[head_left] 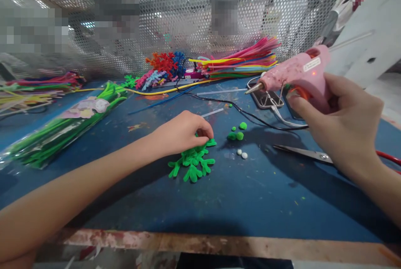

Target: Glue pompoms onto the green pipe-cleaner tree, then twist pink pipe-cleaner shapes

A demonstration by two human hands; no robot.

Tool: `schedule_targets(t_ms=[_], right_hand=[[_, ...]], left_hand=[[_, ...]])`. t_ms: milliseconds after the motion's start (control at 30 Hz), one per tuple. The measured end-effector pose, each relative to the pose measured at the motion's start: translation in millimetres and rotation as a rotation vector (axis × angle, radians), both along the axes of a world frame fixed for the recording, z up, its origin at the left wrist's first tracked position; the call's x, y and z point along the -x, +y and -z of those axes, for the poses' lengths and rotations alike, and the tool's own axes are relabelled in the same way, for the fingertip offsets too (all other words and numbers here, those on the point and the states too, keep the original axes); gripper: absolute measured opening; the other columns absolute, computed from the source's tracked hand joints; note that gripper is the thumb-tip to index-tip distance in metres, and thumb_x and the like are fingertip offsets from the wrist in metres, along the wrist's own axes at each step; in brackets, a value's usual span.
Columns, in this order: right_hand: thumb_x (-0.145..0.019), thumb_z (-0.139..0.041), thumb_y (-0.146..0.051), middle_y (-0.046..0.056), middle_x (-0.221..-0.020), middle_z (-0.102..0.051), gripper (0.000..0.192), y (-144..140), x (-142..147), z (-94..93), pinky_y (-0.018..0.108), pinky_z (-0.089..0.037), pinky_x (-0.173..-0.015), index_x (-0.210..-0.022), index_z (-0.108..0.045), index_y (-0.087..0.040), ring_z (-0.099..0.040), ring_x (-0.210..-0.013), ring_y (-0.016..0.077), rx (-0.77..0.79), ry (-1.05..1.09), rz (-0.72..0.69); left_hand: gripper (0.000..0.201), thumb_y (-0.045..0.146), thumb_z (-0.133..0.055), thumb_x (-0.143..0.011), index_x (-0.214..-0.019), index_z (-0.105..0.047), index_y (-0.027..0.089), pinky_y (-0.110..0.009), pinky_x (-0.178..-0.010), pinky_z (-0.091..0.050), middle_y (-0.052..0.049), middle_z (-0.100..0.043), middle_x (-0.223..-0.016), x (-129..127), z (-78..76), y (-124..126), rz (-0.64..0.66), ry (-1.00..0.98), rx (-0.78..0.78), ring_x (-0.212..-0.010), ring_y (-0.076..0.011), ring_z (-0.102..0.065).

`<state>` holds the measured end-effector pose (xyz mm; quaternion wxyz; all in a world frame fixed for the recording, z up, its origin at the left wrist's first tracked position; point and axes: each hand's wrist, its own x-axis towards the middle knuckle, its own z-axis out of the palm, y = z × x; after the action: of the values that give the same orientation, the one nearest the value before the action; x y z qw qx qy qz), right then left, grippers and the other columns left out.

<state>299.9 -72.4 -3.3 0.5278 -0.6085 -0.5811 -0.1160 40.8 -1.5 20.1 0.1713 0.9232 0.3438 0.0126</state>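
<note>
- Left hand [183, 133] reaches palm-down, fingers pinching the green pipe-cleaner shape [193, 161] flat on the blue counter [219, 202].
- Right hand [340, 129] raised right of the shape, gripping pink glue gun [296, 74], nozzle pointing left.
- Green pompoms [237, 133] just right of the shape; scissors [305, 152] beyond.

Bright, even light falls from above and behind the perforated metal screen [188, 6], which glints with white glare spots. My left hand [181, 133] and my right hand [341, 123] throw soft dark shadows onto the scuffed blue tabletop [238, 194]. The wide lens bends the edges, stretching my forearms. Figures behind the screen are pixelated blurs.
</note>
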Motion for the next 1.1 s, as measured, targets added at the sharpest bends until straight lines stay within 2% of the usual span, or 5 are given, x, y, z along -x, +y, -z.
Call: schedule_targets(t_ms=[100,500,867,1000,1100], right_hand=[[-0.068,-0.069,-0.034,-0.006,-0.056,-0.033,0.022,-1,-1,-0.9,0.025,-0.027,-0.05,-0.068,-0.055,-0.017,-0.027,-0.052,0.008,0.002,-0.005,-0.002],[-0.068,-0.069,-0.032,-0.005,-0.059,-0.036,0.022,0,-2,0.6,0.025,-0.031,-0.053,-0.079,-0.062,-0.014,-0.029,-0.053,0.0081,-0.002,-0.016,-0.008],[-0.067,-0.069,-0.035,-0.005,-0.059,-0.037,0.022,0,-1,-0.9,0.025,-0.033,-0.053,-0.072,-0.059,-0.016,-0.026,-0.051,0.0076,0.012,-0.019,0.025],[-0.068,-0.069,-0.035,-0.005,-0.06,-0.039,0.023,-1,-2,0.0,0.025,-0.032,-0.052,-0.078,-0.061,-0.016,-0.029,-0.053,0.0081,0.009,-0.016,0.015],[-0.068,-0.069,-0.034,-0.004,-0.059,-0.041,0.025,-1,-2,0.3,0.024,-0.031,-0.051,-0.083,-0.063,-0.016,-0.031,-0.052,0.0082,0.005,-0.018,0.024]], left_hand=[[0.02,0.017,-0.055,-0.073,-0.082,-0.073,0.019,-0.023,-0.068,-0.043,-0.003,-0.071,-0.08,-3,2.9,3,0.02,0.008,0.011,-0.073,-0.015,-0.063],[0.021,0.018,-0.053,-0.074,-0.082,-0.072,0.019,-0.023,-0.067,-0.04,-0.003,-0.07,-0.08,-7,5.2,7,0.042,0.052,-0.011,-0.073,-0.0153,-0.062],[0.016,0.014,-0.056,-0.071,-0.077,-0.07,0.019,-0.021,-0.062,-0.039,0.0,-0.069,-0.073,-7,6.8,7,0.033,-0.017,0.019,-0.068,-0.0131,-0.062],[0.019,0.016,-0.054,-0.076,-0.083,-0.07,0.02,-0.021,-0.068,-0.041,0.0,-0.071,-0.08,-1,0.1,8,0.024,-0.031,-0.005,-0.074,-0.0141,-0.063],[0.023,0.021,-0.049,-0.082,-0.091,-0.07,0.02,-0.023,-0.075,-0.041,-0.001,-0.071,-0.091,12,-10.0,8,-0.042,-0.084,-0.103,-0.082,-0.0154,-0.062]])
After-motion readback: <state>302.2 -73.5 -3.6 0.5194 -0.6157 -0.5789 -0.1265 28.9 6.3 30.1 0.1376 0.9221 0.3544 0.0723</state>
